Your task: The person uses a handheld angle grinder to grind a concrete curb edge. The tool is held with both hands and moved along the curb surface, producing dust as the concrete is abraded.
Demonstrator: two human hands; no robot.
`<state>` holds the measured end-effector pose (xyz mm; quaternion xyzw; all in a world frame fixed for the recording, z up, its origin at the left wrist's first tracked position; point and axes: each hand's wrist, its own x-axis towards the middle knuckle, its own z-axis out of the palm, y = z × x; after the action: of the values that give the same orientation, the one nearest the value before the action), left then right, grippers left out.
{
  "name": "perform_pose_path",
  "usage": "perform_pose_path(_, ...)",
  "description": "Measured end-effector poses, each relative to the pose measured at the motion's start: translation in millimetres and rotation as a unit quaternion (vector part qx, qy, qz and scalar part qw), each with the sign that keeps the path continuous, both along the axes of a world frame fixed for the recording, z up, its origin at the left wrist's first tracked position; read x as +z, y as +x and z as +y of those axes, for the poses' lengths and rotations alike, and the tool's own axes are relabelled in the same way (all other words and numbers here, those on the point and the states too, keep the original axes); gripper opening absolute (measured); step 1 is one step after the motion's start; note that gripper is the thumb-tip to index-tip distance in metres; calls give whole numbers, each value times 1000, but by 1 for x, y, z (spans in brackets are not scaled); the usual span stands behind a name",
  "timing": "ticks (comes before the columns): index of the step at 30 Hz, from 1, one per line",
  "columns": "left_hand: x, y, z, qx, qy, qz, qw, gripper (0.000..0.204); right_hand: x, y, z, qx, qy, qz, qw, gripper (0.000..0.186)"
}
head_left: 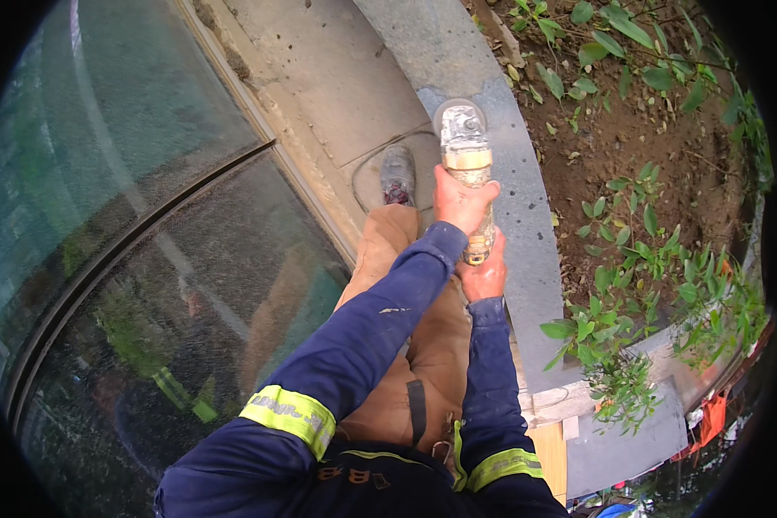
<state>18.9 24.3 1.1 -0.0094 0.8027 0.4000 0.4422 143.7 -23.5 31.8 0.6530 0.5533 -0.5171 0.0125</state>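
A dusty, worn angle grinder (466, 142) is held out in front of me over the grey stone kerb (522, 181). My left hand (459, 200) wraps round the front of its body, just behind the yellowish collar. Farther back, my right hand (485, 274) grips the rear end of the tool. The round disc (447, 110) shows at the grinder's far end, above or against the kerb top; I cannot tell whether it touches. A paler, dusty patch of kerb lies around the disc.
Large dark glass panels (190, 259) in a metal frame stand at my left. A thin cable (360, 177) curls over the paving beside my shoe (397, 173). Soil with leafy plants (643, 250) fills the bed at right. A grey sheet (626, 440) lies at lower right.
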Motion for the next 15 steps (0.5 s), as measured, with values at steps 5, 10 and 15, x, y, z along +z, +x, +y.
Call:
perform_pose_path(5,-15,-4,-23,19,17,7,1000,68,3,-8,-10,6,-10,18,1000,81)
perform_pose_path(10,5,-3,-7,-9,-4,-5,1000,69,-3,-1,-12,-4,31,14,999,81)
perform_pose_path(15,-1,-10,-6,-10,0,7,1000,68,-1,-9,-5,5,9,12,1000,81)
